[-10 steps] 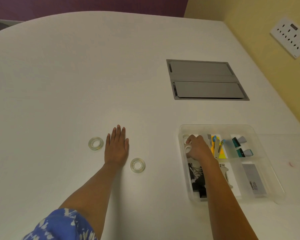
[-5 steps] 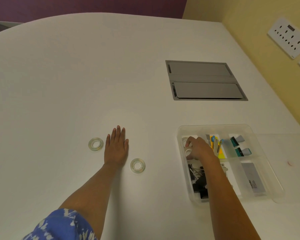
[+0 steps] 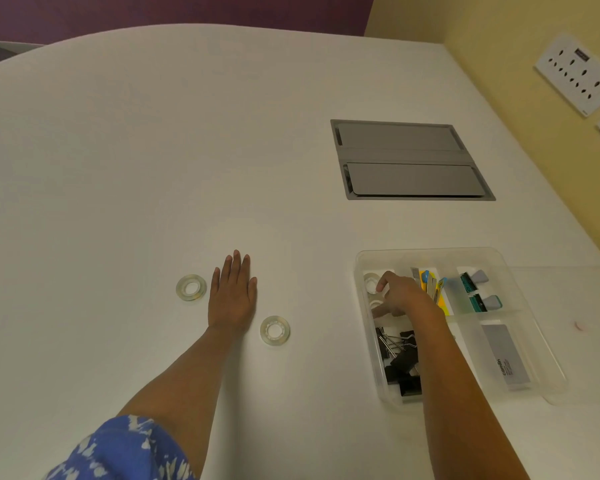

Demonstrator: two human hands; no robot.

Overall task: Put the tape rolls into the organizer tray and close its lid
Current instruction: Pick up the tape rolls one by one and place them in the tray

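**Two rolls still outside the tray**

Nearest, just left of the clear plastic compartmented organizer tray (image 3: 371, 375): clear glossy ring of tape (image 3: 275, 330) flat on the smooth white matte table (image 3: 118, 168); left hand (image 3: 232, 296) beside it, released, palm flat, fingers together; second clear tape ring (image 3: 191, 288) farther left of the tray. Inside the tray's far-left compartment: right hand (image 3: 400, 297) loosely curled over two pale tape rolls (image 3: 371, 283), grip impossible to tell. Right of the tray: transparent flat lid (image 3: 575, 334), open. Likely risks: slick thin rings hard to pinch off the tabletop; stacked rolls standing proud, blocking the lid.
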